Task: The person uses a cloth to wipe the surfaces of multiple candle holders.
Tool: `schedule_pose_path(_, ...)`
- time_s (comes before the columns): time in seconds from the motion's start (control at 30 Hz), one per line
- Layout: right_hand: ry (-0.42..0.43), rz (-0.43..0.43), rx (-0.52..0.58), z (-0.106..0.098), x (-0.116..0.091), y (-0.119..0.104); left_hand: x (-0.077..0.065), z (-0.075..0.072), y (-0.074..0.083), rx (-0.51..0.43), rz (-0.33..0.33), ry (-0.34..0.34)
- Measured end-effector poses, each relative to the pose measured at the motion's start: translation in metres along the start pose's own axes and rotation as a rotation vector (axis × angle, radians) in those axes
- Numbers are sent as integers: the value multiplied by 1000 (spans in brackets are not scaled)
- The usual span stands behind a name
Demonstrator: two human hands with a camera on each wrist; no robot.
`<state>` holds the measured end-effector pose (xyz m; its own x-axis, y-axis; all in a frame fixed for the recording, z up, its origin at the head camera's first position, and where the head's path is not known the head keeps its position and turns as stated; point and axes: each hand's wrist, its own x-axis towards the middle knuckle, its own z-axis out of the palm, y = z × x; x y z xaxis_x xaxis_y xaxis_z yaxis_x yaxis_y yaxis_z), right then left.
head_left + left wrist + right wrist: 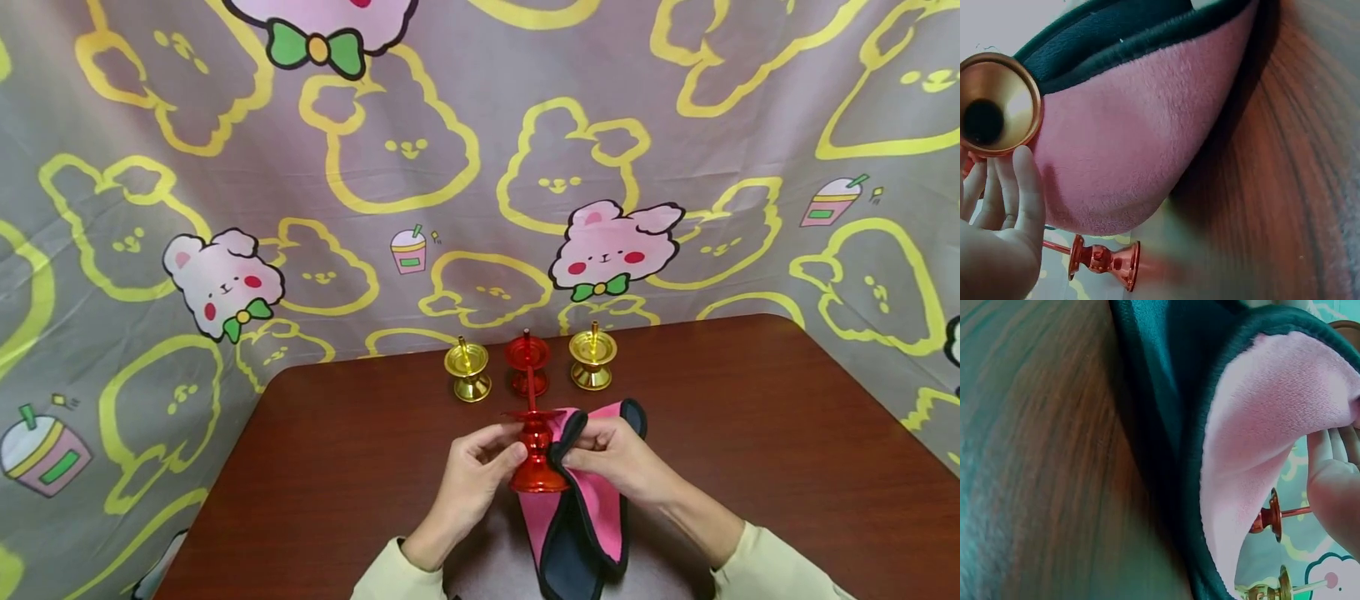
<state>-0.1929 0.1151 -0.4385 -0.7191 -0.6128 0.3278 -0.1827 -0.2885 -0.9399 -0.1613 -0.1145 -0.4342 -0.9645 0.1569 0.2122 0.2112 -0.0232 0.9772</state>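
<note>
My left hand point(472, 475) holds a shiny red candle holder point(538, 477) upright by its side, above the table's front part. A thin spike rises from its top dish. In the left wrist view its flared base point(1030, 128) shows a hollow, gold-toned underside, with the left fingers point(1025, 187) along its rim. My right hand point(626, 458) pinches a pink cloth point(603, 512) with black edging and a dark reverse side, pressing it against the holder's right side. The cloth hangs in folds below both hands. In the right wrist view the cloth point(1266, 394) covers the right fingertips.
Behind the hands stand a second red candle holder point(527, 357) and two gold ones, left point(467, 363) and right point(592, 357), in a row near the back edge of the brown wooden table point(337, 467). A patterned curtain point(480, 150) hangs behind.
</note>
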Motion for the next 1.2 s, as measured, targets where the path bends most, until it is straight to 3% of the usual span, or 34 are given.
schedule_pose_path(0.23,42,3,-78,1,2,-2,1,0,-2,55,54,-1)
schedule_pose_path(0.57,119,51,-298,4,4,-6,3,0,-1,197,157,57)
schedule_pose_path(0.9,154,67,-475,14,6,-9,4,5,-1,146,50,103)
schedule_pose_path(1.2,214,-3,-621,29,6,-20,8,2,-5,-6,16,45)
